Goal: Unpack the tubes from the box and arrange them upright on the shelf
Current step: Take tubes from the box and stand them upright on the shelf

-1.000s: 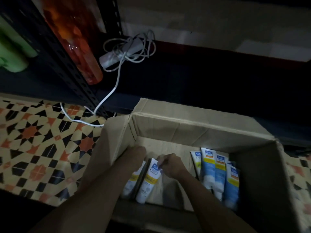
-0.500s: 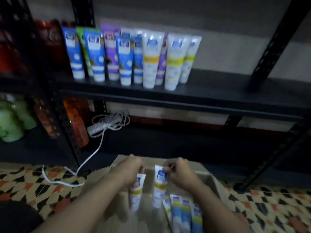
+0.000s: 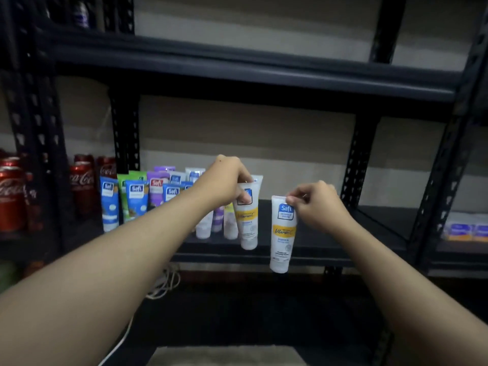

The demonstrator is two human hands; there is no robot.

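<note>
My left hand pinches the top of a white tube with a yellow band, held cap-down over the dark shelf, right beside the row of tubes standing there. My right hand pinches the top edge of a second white and yellow tube, which hangs in front of the shelf's front edge, lower than the first. The cardboard box shows only as a flap at the bottom of the view.
Red cola cans stand on the shelf to the left. Black perforated uprights frame the bay. Another shelf runs above. Small boxes sit in the right bay. A white cable lies below the shelf.
Both hands have lifted a tube each out of the box up to shelf height. The view has tilted up from the box to the shelf.
</note>
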